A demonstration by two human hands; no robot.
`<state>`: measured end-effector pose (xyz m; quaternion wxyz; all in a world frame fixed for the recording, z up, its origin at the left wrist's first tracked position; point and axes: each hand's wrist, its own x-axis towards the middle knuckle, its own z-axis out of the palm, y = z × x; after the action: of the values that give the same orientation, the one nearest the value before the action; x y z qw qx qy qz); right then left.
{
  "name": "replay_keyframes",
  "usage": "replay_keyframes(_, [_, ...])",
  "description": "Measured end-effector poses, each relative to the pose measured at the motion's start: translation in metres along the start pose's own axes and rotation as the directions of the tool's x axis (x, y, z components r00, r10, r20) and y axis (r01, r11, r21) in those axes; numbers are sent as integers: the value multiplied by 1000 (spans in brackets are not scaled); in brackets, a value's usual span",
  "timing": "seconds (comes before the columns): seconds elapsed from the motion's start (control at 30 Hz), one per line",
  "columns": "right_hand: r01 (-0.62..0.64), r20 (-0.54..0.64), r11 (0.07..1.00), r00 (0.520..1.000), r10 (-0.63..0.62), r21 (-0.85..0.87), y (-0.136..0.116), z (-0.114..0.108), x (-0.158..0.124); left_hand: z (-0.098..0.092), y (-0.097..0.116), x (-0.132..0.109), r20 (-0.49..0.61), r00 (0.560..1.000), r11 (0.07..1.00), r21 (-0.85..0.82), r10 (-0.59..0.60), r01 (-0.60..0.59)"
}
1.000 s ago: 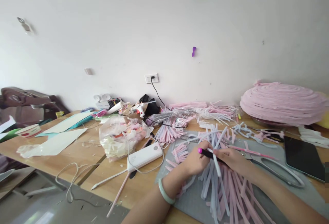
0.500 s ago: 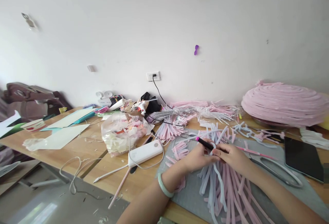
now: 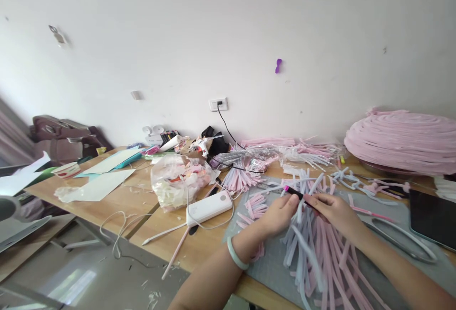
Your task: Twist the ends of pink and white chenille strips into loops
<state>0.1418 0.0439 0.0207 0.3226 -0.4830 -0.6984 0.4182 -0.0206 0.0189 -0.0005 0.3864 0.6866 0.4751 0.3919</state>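
My left hand (image 3: 280, 215), with a pale green bangle (image 3: 235, 254) on its wrist, pinches a white pipe cleaner (image 3: 298, 212) against a black pen with a pink tip (image 3: 295, 193). My right hand (image 3: 333, 210) grips the pen's other end, fingers closed around it. Both hands hover over a heap of pink and white pipe cleaner pieces (image 3: 320, 253) spread on a grey mat (image 3: 274, 267).
A white power bank (image 3: 208, 207) with its cable, a plastic bag of scraps (image 3: 178, 180), a glue gun (image 3: 203, 146), paper sheets (image 3: 101, 184), large scissors (image 3: 399, 239), a dark tablet (image 3: 432, 217) and a big coiled pink mound (image 3: 402, 141) crowd the wooden table (image 3: 124, 201).
The camera view has swung left, so everything has shifted right in the picture. The white pipe cleaner has been bent around the pen, and the pen tip now points further up and left.
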Motion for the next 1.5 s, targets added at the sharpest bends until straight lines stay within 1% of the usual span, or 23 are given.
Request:
replay_keyframes(0.1, [-62,-46,991,997,68,122,1,-9,5,-1,0,2,40,997,993,-102,-61,65])
replay_keyframes(0.13, [-68,-60,985,995,79,156,1,-13,5,-2,0,3,48,997,991,-117,-64,69])
replay_keyframes(0.2, [-69,-65,980,994,82,187,-1,-17,6,-3,2,4,46,998,993,-108,-35,40])
replay_keyframes(0.27, [-81,-25,984,996,86,160,-1,-17,5,-3,3,4,41,999,995,-101,-5,9])
replay_keyframes(0.4, [-85,112,988,991,71,130,3,-6,4,0,2,2,58,998,987,-159,18,-9])
replay_keyframes(0.5, [-93,137,980,988,70,176,4,0,3,5,0,0,66,998,980,-200,13,0])
replay_keyframes(0.53, [-100,142,978,987,74,185,4,0,3,7,-1,0,74,997,970,-245,14,5])
replay_keyframes(0.67, [-83,195,983,980,51,163,0,-4,1,7,1,-2,88,995,877,-480,36,11])
replay_keyframes(0.77, [-36,203,996,979,19,76,-3,-9,-1,2,2,-1,87,995,838,-546,57,-1])
replay_keyframes(0.9, [40,104,995,994,-30,-95,-3,-11,-2,-1,-2,2,136,987,691,-721,82,42])
replay_keyframes(0.97, [84,46,978,996,-76,-190,-3,-11,-3,0,-3,2,140,986,637,-769,86,54])
replay_keyframes(1.03, [120,12,957,993,-121,-264,-4,-11,-4,1,-2,2,146,988,631,-772,53,80])
replay_keyframes(1.1, [144,2,935,989,-151,-324,-6,-10,-5,2,2,1,145,989,630,-767,-22,127])
replay_keyframes(1.2, [144,-29,889,984,-173,-434,-8,-7,-7,3,9,0,124,984,636,-752,-125,176])
replay_keyframes(1.27, [131,-48,864,983,-177,-486,-9,-5,-7,4,12,0,127,982,648,-737,-143,189])
replay_keyframes(1.33, [118,-47,855,985,-164,-505,-9,-4,-8,6,13,1,124,979,698,-686,-165,204])
replay_keyframes(1.4, [96,-27,848,991,-128,-522,-9,-5,-7,4,9,4,78,969,775,-587,-233,234])
replay_keyframes(1.47, [58,1,821,998,-70,-568,-7,-9,-2,-6,3,7,4,950,827,-490,-313,275])
replay_keyframes(1.5, [48,12,795,999,-51,-604,-5,-12,3,-15,-1,9,-20,941,832,-473,-339,290])
